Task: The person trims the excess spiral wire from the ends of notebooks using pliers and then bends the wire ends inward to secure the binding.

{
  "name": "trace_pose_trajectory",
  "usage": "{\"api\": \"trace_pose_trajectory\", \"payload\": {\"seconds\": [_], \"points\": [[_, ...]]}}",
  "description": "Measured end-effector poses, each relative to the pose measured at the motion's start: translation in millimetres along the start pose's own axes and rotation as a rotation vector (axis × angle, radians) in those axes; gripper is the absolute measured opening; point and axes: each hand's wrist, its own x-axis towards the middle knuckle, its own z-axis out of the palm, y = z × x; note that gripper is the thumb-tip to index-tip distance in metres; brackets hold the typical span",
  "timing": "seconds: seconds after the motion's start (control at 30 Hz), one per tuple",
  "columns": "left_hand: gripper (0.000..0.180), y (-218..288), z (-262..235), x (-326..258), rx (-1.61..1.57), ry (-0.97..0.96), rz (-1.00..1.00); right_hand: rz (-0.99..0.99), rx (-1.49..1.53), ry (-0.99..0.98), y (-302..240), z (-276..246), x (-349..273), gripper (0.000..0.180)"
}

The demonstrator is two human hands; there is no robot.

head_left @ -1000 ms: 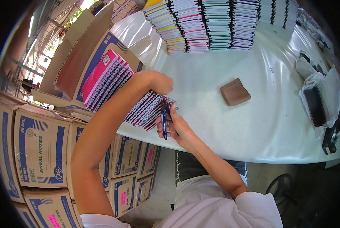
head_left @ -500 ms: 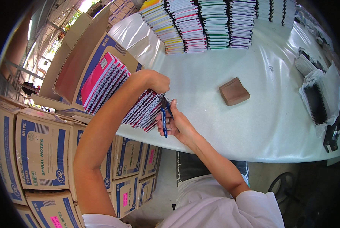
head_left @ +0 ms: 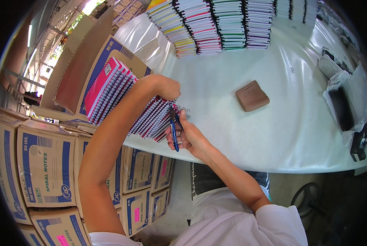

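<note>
A row of spiral notebooks [head_left: 113,94] with pink and dark covers lies slanted at the left edge of the white table [head_left: 298,123], spilling out of an open cardboard box [head_left: 75,69]. My left hand [head_left: 165,87] rests on top of the row's near end, fingers curled over the wire spirals. My right hand [head_left: 187,135] grips blue-handled pliers [head_left: 174,130], jaws pointing up at the spiral ends just below my left hand.
A brown block [head_left: 252,96] lies mid-table. Stacks of notebooks [head_left: 216,24] line the far edge. Black spiral bindings in a plastic bag [head_left: 343,102] sit at the right. Printed cartons [head_left: 44,168] are piled on the left beside the table.
Both hands stay at the notebooks' near end; the pliers have shifted only slightly against the spirals.
</note>
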Motion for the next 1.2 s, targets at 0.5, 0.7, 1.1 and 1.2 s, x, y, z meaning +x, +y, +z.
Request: {"api": "trace_pose_trajectory", "payload": {"seconds": [0.5,0.7,1.1,1.2], "points": [[0.048,9,12,-12,0.032,0.140,0.108,0.028,-0.009,-0.001,-4,1,-5,0.078],[0.047,13,15,-9,0.071,0.161,0.058,0.004,0.017,0.012,0,3,-1,0.076],[0.055,3,11,7,0.035,0.129,0.097,-0.020,-0.029,0.060,4,-4,1,0.079],[0.057,10,16,12,0.002,0.244,0.059,-0.015,-0.021,0.050,1,-9,5,0.080]]}}
